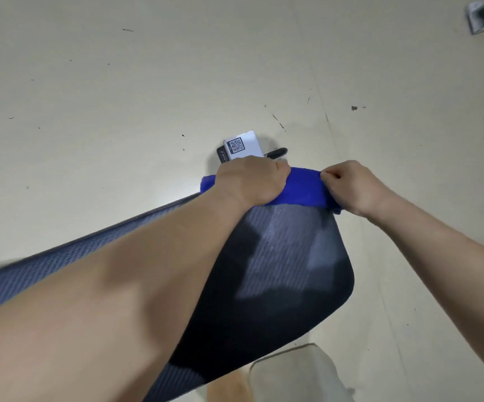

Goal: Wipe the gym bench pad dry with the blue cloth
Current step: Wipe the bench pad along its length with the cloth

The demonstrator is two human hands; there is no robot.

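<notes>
The left hand [249, 181] curls its fingers [280, 169] over the left part of the blue cloth [304, 187], gripping it at the far end of the dark bench pad [278, 256]. The cloth lies stretched across that end between both hands. The right hand [351, 187] pinches the cloth's right end in curled fingers. A QR label [239, 146] sits just beyond the left hand.

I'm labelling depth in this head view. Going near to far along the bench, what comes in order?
The bench pad → blue cloth → white QR-code label.
</notes>
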